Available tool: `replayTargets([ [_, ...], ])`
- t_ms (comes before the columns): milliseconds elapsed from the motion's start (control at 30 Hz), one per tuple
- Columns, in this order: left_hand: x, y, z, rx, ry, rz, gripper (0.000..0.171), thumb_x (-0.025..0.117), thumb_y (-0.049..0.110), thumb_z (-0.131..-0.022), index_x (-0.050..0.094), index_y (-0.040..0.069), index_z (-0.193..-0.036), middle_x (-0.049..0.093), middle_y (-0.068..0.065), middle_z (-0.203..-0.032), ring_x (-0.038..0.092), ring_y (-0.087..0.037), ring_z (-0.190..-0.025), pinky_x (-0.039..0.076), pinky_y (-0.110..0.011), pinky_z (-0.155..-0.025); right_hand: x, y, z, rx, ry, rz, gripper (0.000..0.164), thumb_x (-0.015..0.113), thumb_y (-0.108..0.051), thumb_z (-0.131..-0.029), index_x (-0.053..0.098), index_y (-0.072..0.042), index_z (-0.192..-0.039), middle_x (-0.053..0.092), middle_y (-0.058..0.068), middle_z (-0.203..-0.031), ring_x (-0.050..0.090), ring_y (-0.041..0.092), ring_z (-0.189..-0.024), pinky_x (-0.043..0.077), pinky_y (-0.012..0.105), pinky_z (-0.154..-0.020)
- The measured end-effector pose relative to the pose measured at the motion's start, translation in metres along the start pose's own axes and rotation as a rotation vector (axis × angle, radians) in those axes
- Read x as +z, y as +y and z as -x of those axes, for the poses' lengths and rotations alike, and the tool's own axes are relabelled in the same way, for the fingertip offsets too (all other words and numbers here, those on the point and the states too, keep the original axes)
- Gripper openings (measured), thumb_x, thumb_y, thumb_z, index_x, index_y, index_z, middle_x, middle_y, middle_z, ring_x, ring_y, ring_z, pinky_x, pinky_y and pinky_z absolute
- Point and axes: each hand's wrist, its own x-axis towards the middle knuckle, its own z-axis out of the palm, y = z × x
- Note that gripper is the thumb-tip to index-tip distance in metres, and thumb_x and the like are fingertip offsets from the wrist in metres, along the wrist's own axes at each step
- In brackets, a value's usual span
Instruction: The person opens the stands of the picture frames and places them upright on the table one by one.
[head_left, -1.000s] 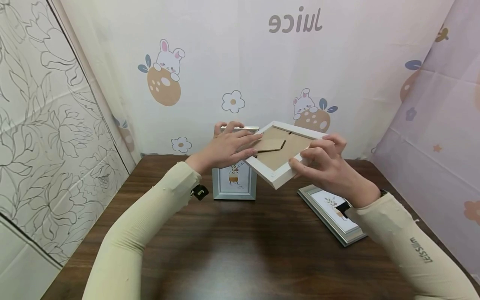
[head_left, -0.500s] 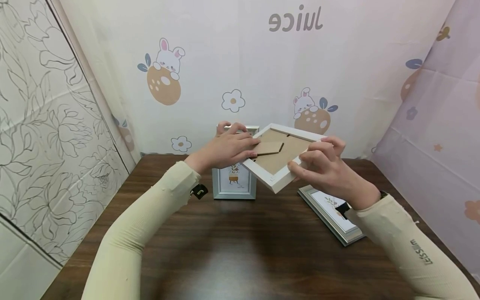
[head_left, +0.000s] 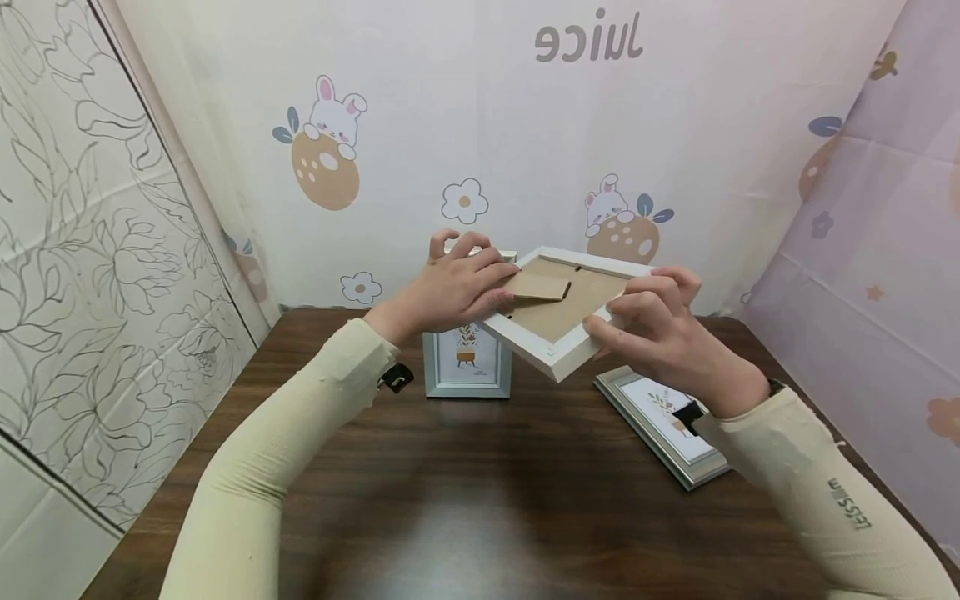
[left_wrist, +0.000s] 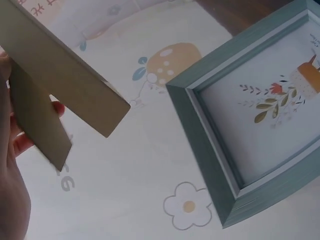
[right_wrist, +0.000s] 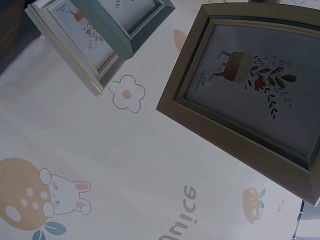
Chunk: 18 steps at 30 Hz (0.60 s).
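Observation:
A white photo frame is held tilted above the table, its tan backboard facing up. My right hand grips its right edge between thumb and curled fingers. The left hand pinches the fold-out stand on the back, which angles away from the board. In the left wrist view the stand splays from the frame's edge, fingertips behind it. The picture side of the held frame shows a potted plant print in the right wrist view.
Beyond the left hand, a grey-green frame stands upright, with a pale, gold-lined frame behind it. A silvery frame lies picture up near the right forearm. A printed curtain hangs behind the brown table.
The stand now leans further out from the backboard, with a wider gap beneath it. My left fingers have risen slightly; the held frame has shifted only a little.

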Motion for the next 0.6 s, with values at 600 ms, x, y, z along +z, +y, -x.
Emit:
replayTargets([
  [600, -0.019, -0.005, -0.005, 0.028, 0.092, -0.013, 0.035, 0.053, 0.035, -0.102, 0.068, 0.015, -0.126, 0.06, -0.006, -0.116, 0.038, -0.029, -0.123, 0.011, -0.059, -0.102, -0.002, -0.002, 0.001, 0.013, -0.054, -0.01, 0.017, 0.049, -0.025, -0.105, 0.062, -0.014, -0.11, 0.049, 0.015, -0.094, 0.042, 0.036, -0.088, 0.02, 0.059, -0.08],
])
